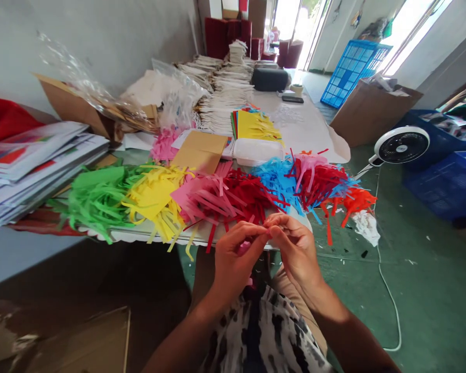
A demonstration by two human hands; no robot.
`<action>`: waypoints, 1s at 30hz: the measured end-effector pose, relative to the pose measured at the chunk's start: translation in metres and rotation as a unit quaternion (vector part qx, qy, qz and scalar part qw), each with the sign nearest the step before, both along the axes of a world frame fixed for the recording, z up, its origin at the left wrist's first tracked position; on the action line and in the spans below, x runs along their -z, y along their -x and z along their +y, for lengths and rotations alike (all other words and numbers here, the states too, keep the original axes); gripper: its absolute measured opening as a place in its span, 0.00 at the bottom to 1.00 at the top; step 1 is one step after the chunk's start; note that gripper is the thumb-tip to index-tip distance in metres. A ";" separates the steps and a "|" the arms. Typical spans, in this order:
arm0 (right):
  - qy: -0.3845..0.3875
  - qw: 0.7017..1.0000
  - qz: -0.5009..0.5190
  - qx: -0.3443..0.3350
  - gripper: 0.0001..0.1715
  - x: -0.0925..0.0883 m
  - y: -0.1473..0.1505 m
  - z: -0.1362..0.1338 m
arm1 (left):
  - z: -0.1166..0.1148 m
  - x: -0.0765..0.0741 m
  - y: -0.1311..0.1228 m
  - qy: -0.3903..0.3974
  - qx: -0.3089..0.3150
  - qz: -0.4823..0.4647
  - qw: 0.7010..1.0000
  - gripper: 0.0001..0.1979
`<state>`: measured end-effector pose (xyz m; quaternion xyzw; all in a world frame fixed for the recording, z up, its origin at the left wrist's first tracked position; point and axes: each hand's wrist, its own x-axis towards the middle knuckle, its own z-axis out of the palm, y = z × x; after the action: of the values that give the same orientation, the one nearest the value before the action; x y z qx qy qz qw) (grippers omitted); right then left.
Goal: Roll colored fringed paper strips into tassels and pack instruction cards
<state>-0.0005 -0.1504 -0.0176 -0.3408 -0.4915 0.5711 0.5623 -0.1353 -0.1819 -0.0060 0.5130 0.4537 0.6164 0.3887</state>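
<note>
Over the front edge of the table, my left hand (238, 254) and my right hand (297, 246) meet fingertip to fingertip. Both are closed in a pinch on a piece of pink tissue paper (244, 247). Most of that paper is hidden behind the fingers. Just beyond my hands lie fringed tissue paper bundles: dark red (246, 194), pink (196, 194), yellow (155, 197) and green (101, 194). Blue fringe (277, 176) and another red bundle (322, 184) lie to the right, with orange fringe (355, 199) at the table's corner.
A brown card (200, 150), a clear plastic box (258, 152) and yellow fringed sheets (258, 126) lie behind the bundles. Printed sheets (34, 160) are stacked at left. A white fan (402, 145) stands at right, near blue crates (442, 184) and a cardboard box (373, 111).
</note>
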 end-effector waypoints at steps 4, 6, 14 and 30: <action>-0.009 0.999 0.018 0.032 0.09 0.008 0.002 -0.002 | 0.001 0.001 -0.007 0.044 0.005 -0.041 0.998 0.06; -0.021 0.998 0.038 0.039 0.07 0.013 0.004 -0.003 | 0.001 0.002 -0.011 0.067 0.003 -0.065 0.996 0.07; -0.046 0.999 -0.014 0.025 0.03 0.018 -0.007 -0.003 | 0.003 0.012 -0.015 0.089 -0.003 -0.108 0.990 0.09; -0.086 0.978 -0.183 0.054 0.08 -0.021 -0.048 0.005 | 0.000 0.026 -0.012 0.075 0.182 0.070 0.978 0.18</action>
<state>0.0477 -0.1455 0.0029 -0.4159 -0.6145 0.4230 0.5201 -0.1235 -0.1816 -0.0316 0.5980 0.4236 0.4621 0.4994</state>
